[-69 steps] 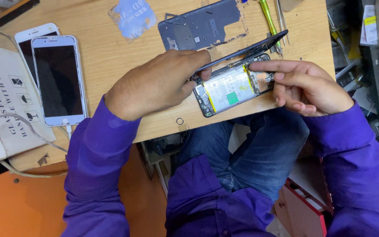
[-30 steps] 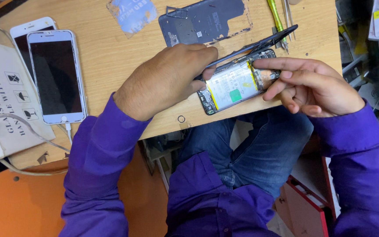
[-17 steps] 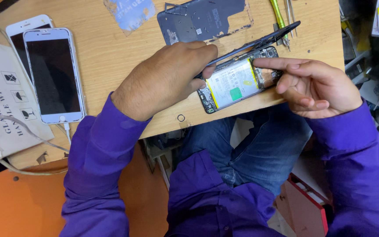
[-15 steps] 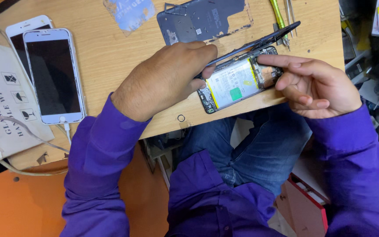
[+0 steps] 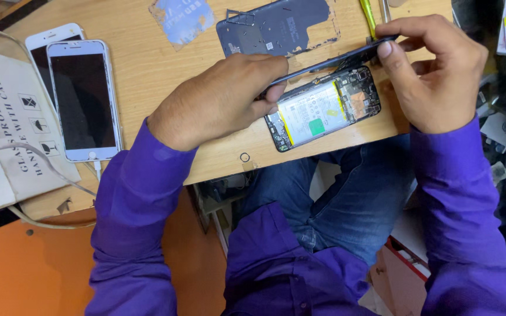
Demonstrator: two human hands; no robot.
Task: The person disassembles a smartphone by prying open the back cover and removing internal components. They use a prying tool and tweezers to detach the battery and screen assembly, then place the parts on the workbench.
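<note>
On the light wooden desk (image 5: 147, 76), near its front edge, lies the opened dark phone body with white battery (image 5: 323, 108). Left hand (image 5: 221, 99) and right hand (image 5: 440, 70) each pinch an end of the thin dark screen panel (image 5: 329, 63), tilted above it. Earlier the right hand rested lower, on the body. Two white phones (image 5: 83, 99) lie well left.

A single head-worn camera looks steeply down from above the person's own lap, close in. The counter (image 5: 147, 82) fills the upper frame, its near edge crossing the middle; both sleeves reach up from the bottom, with knees and floor below.
</note>
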